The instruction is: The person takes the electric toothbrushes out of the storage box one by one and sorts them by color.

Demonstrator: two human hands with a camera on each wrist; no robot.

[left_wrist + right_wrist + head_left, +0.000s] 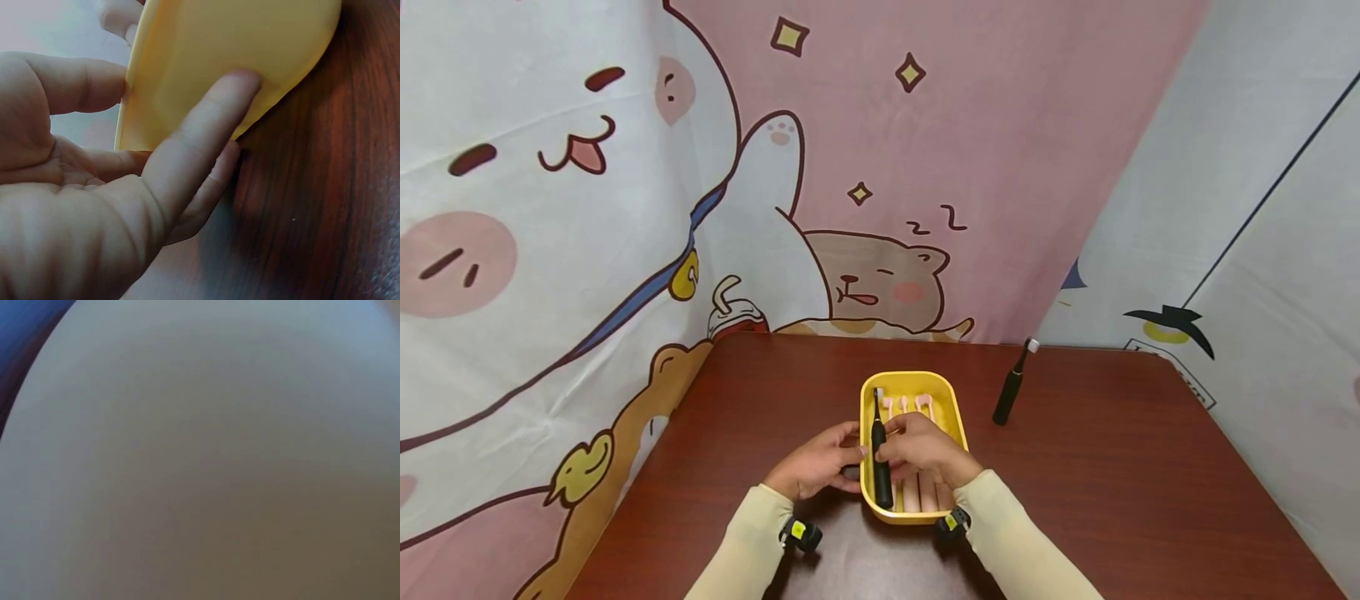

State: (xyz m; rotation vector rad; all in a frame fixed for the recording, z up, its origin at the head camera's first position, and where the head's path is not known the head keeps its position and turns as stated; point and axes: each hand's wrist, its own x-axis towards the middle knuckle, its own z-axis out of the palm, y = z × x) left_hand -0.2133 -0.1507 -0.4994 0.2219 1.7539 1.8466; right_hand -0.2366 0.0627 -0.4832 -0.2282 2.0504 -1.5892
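A yellow tray [958,414] with raised walls stands on the table. My left hand [817,461] holds its left side; in the left wrist view, fingers [194,134] lie along the outer yellow wall [206,37] and another touches the rim. Inside, a black electric toothbrush [882,483] lies lengthwise against the left wall, head toward the far end. My right hand [927,450] reaches into the tray and pinches its handle between thumb and fingers. Several pink electric toothbrushes [927,492] lie to its right, partly hidden under the right hand. A blurred pale surface fills the right wrist view.
Another black electric toothbrush [1009,392] lies on the table to the right of the tray, white bristles toward the back. The brown wooden table [1112,467] reaches back to a cartoon-printed cloth [1000,167]. Dark wrist cameras [805,535] sit on both wrists.
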